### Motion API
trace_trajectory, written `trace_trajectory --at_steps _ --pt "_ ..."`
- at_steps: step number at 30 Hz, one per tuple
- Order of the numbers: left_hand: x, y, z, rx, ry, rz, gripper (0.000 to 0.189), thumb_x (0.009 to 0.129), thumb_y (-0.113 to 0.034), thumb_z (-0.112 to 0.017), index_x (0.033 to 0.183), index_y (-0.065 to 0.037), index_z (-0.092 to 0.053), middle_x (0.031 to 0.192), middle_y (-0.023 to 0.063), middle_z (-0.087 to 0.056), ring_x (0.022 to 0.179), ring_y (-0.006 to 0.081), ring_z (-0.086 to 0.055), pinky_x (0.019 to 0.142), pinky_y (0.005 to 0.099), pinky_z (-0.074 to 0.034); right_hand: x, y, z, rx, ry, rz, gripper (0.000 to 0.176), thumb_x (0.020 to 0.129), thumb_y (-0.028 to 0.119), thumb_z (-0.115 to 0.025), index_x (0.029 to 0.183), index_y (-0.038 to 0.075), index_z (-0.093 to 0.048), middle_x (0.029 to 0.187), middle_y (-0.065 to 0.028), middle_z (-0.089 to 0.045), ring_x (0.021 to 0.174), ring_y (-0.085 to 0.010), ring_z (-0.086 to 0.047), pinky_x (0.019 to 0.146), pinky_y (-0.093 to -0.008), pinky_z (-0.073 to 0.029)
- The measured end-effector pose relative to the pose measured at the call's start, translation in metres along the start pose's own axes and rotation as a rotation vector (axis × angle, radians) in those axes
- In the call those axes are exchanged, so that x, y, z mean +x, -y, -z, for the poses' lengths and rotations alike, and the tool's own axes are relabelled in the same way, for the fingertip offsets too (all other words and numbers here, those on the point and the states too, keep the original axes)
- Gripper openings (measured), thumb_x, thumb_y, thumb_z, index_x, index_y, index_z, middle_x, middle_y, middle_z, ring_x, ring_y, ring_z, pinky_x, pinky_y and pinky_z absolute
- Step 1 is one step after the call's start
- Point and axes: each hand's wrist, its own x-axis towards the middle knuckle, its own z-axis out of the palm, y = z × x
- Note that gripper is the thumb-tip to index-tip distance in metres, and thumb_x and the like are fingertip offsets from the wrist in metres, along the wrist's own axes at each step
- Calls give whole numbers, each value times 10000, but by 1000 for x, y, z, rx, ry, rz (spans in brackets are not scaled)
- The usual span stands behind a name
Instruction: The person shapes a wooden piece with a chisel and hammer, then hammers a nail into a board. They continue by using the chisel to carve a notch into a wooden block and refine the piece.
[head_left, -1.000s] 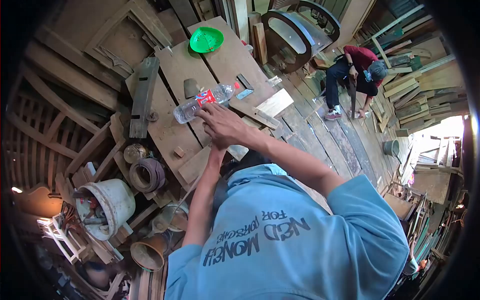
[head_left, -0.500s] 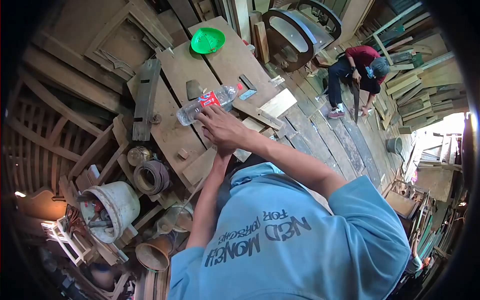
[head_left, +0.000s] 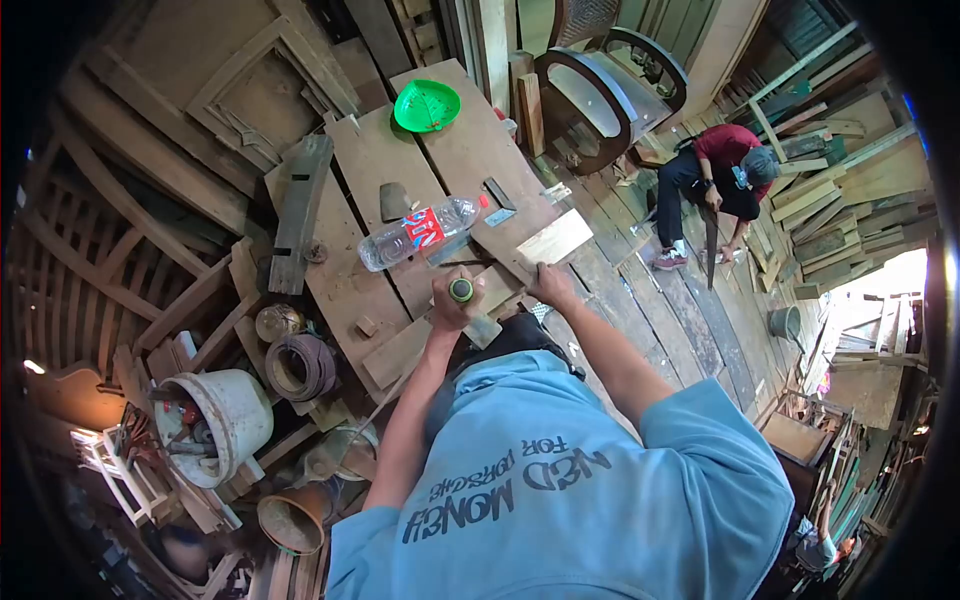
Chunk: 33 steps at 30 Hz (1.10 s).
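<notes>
- Left hand (head_left: 452, 308): grip closed in a full fist around an upright green-capped round tool handle (head_left: 461, 290), above the near edge of the worn wooden plank counter (head_left: 345, 270).
- Right hand (head_left: 549, 286): at 3 o'clock of the left hand, touching the near end of a pale rectangular wooden board (head_left: 555, 238); whether the grip is open or closed cannot be told.
- Clear plastic bottle with red label (head_left: 420, 232): lies flat at 11 o'clock of the left hand.
- Green plastic bowl (head_left: 427, 105): at 12 o'clock, on the far end of the counter.

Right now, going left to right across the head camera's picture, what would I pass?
From the left: white bucket → dark coil → left hand gripping a green-topped handle → right hand → person in a red shirt, far off on the floor.
</notes>
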Motion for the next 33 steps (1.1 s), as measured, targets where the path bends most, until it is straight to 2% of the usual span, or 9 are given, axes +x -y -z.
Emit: trace_trajectory --at_steps 3,5,9,16,20,23,29,31,33 --pt "1 -2 -2 -2 -41 47 292 738 -127 -639 583 -37 -409 509 67 -388 441 187 -408 446 330 -335 -12 18 42 108 304 -112 525 701 224 -687 1114 -53 -518 839 -197 -634 804 -328 -634 671 -419 -523" --pt "1 -1 2 40 -42 -5 283 737 -125 -627 575 -43 -410 506 54 -409 443 166 -412 447 324 -340 -29 30 73 744 463 -281 471 656 180 -718 1028 -48 -540 761 -130 -648 680 -234 -650 549 -351 -519" --pt "-3 0 6 44 -21 27 264 734 -128 -610 564 -50 -423 490 45 -428 432 160 -425 445 323 -351 -66 59 150 846 119 15 467 717 199 -732 1053 -35 -507 797 -104 -636 721 -177 -640 585 -297 -505" --pt "-5 6 2 2 -54 22 270 710 -151 -628 562 -60 -422 481 66 -395 417 169 -417 431 323 -348 -127 92 241 725 -199 311 439 696 162 -796 1020 43 -525 841 -82 -639 762 -154 -628 637 -293 -489" --pt "-7 7 7 57 8 138 261 709 -165 -632 573 -64 -434 492 70 -424 421 182 -433 433 325 -357 -125 88 228 142 326 404 356 783 203 -620 1093 69 -510 765 -198 -614 744 -408 -600 674 -447 -483" --pt "-2 6 1 176 -99 -8 249 697 -160 -643 580 -65 -444 497 64 -436 425 183 -435 435 322 -364 -140 100 236 236 291 374 358 789 198 -636 1101 75 -509 754 -192 -613 715 -394 -605 666 -442 -485" --pt "-13 10 8 49 67 143 140 666 -120 -644 668 -33 -534 611 92 -531 568 224 -531 547 347 -424 -140 103 239 700 -309 223 353 777 236 -663 1043 69 -501 765 -202 -625 712 -388 -616 615 -432 -500" --pt "-11 16 6 33 123 206 108 672 -102 -630 734 -30 -579 693 102 -579 671 223 -578 621 358 -449 -130 87 230 76 169 324 362 786 229 -647 1073 73 -490 720 -196 -618 683 -392 -609 587 -440 -489" --pt "4 2 2 218 -134 -302 99 669 -98 -630 665 -27 -561 584 86 -535 510 231 -531 498 340 -427 -129 92 240 75 234 294 370 792 228 -636 1089 76 -478 719 -202 -617 675 -393 -605 571 -456 -471"
